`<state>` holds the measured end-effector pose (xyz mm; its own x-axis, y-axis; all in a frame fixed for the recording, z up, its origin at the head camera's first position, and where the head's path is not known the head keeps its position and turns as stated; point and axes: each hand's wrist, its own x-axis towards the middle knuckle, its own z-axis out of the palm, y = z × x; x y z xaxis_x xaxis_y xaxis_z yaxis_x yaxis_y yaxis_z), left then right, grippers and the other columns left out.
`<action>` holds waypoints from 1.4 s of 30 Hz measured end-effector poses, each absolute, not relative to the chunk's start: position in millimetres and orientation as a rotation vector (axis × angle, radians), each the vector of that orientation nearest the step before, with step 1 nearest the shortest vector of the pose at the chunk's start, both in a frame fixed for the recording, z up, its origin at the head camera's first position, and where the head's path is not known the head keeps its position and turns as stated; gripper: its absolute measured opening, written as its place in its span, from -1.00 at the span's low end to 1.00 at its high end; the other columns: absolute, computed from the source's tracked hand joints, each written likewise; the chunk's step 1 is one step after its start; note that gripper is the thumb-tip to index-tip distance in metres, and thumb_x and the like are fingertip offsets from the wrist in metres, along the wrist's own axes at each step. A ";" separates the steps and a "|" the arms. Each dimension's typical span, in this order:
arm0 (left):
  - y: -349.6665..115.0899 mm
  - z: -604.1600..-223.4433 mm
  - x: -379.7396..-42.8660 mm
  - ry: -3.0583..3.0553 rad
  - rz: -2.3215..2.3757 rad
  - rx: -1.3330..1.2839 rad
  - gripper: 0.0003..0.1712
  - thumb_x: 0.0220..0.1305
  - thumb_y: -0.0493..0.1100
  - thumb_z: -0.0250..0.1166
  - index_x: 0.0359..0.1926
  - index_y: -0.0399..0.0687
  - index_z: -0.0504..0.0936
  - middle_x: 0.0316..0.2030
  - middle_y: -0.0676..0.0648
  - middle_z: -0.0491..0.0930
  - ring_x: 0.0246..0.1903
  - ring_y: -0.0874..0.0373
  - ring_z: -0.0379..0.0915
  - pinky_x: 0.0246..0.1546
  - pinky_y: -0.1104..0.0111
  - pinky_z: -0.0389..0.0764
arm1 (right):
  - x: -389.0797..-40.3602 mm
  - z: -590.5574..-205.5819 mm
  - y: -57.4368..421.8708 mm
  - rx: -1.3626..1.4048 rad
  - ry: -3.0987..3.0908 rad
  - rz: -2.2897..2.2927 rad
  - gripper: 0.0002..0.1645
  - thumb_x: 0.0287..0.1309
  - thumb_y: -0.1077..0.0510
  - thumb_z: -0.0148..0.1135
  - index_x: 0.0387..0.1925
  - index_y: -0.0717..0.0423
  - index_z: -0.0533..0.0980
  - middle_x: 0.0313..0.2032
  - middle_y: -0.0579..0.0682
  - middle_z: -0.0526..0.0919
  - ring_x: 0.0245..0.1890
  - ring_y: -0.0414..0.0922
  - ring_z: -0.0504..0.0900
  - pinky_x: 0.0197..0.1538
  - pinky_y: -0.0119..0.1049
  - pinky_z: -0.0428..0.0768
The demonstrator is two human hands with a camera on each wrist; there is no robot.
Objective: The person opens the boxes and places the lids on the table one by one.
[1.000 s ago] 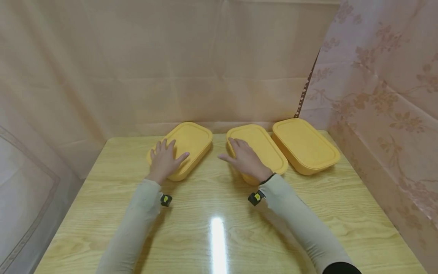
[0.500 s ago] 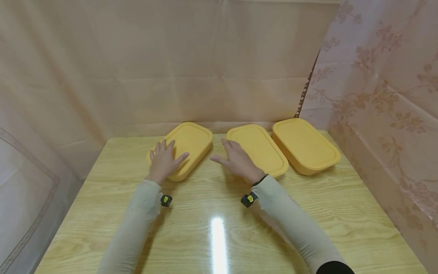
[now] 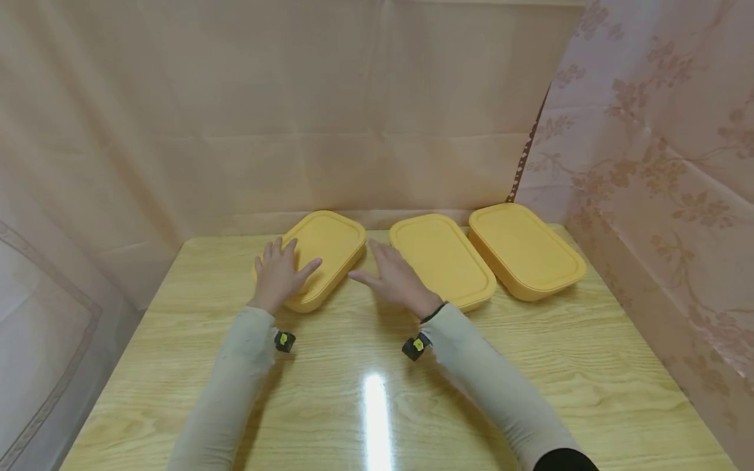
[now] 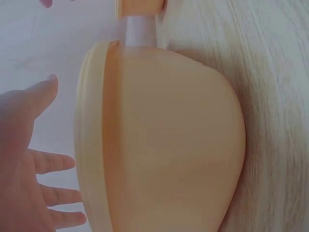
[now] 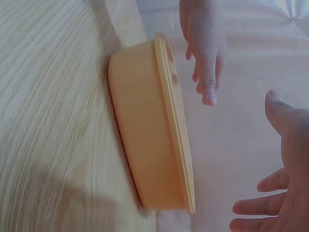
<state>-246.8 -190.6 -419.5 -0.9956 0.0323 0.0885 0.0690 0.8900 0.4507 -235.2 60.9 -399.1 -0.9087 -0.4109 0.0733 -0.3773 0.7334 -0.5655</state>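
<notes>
Three yellow lidded boxes stand along the back of the table: a left box (image 3: 331, 241), a middle box (image 3: 448, 255) and a right box (image 3: 527, 245). My left hand (image 3: 277, 278) is over the near left part of the left box's lid, fingers spread and thumb out to the right. In the left wrist view its fingertips (image 4: 62, 195) come right up to the lid's rim. My right hand (image 3: 400, 280) is in the air between the left and middle boxes, fingers extended, thumb toward the left box. It holds nothing and overlaps the middle box's left edge.
The wooden table (image 3: 330, 405) has a bright light reflection near its front. Behind it hangs a beige curtain (image 3: 294, 118), and a pink floral curtain (image 3: 665, 163) lines the right side. Both sleeves carry a small black device at the wrist.
My right hand has moved left, off the middle box's lid toward the left box. My left hand has shifted very slightly left. The boxes stand as before.
</notes>
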 end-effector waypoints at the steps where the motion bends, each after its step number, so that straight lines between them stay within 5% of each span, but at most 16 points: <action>1: -191.4 -419.3 -246.7 -2.978 -0.707 -0.079 -0.01 0.30 0.40 0.06 0.47 -0.20 0.11 0.46 -0.44 -0.05 0.46 -0.41 -0.25 0.34 -0.39 -0.23 | -235.4 -399.0 59.0 -0.661 2.872 -0.929 0.08 0.26 -0.38 0.05 0.51 0.18 -0.05 0.48 0.20 0.11 0.49 0.13 0.09 0.48 0.07 0.15; 23: -207.8 -421.6 -246.5 -2.976 -0.705 -0.033 0.02 0.29 0.40 0.07 0.47 -0.24 0.09 0.44 -0.50 -0.06 0.45 -0.43 -0.25 0.32 -0.41 -0.21 | -236.0 -404.2 26.8 -0.590 2.811 -0.957 0.19 0.23 -0.44 0.02 0.51 0.26 -0.14 0.48 0.27 0.06 0.49 0.14 0.09 0.48 0.02 0.17; 31: -210.5 -426.2 -243.6 -2.918 -0.796 0.033 0.07 0.23 0.36 0.18 0.47 -0.26 0.06 0.48 -0.50 -0.30 0.47 -0.45 -0.38 0.33 -0.42 -0.25 | -235.0 -417.2 22.6 -0.533 2.748 -0.997 0.19 0.23 -0.47 -0.02 0.51 0.25 -0.15 0.50 0.28 -0.02 0.51 0.17 0.02 0.48 0.09 0.14; 42: -225.9 -436.0 -245.6 -2.964 -0.715 0.009 0.20 0.12 0.47 0.19 0.46 -0.30 0.06 0.45 -0.53 -0.16 0.44 -0.47 -0.27 0.31 -0.40 -0.18 | -231.0 -420.4 9.5 -0.396 2.757 -0.989 0.15 0.26 -0.45 -0.04 0.49 0.32 -0.06 0.46 0.34 0.09 0.47 0.22 0.11 0.47 0.06 0.18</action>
